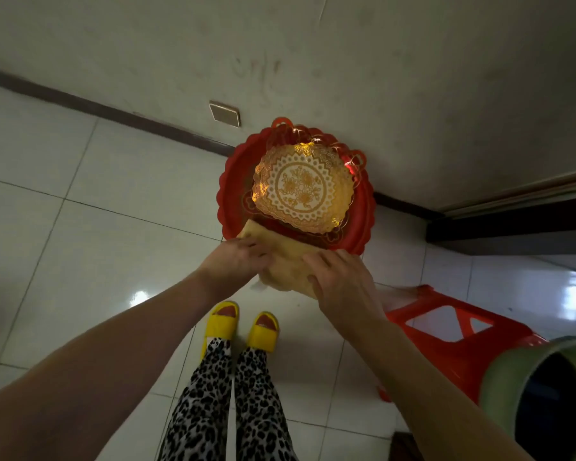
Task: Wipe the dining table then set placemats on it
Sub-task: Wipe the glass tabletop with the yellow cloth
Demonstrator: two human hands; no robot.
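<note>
Here both hands, left and right, have their fingers gripping a yellow cloth under a red tray carrying the gold placemats, which could slide off if it tilts

Dim, wide-angle warped, floor glare

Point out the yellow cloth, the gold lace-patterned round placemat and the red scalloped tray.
Yellow cloth (288, 257): head view, bare fold between the hands.
Gold lace-patterned round placemat (301, 188): head view, its centre medallion.
Red scalloped tray (228, 181): head view, left rim.
</note>
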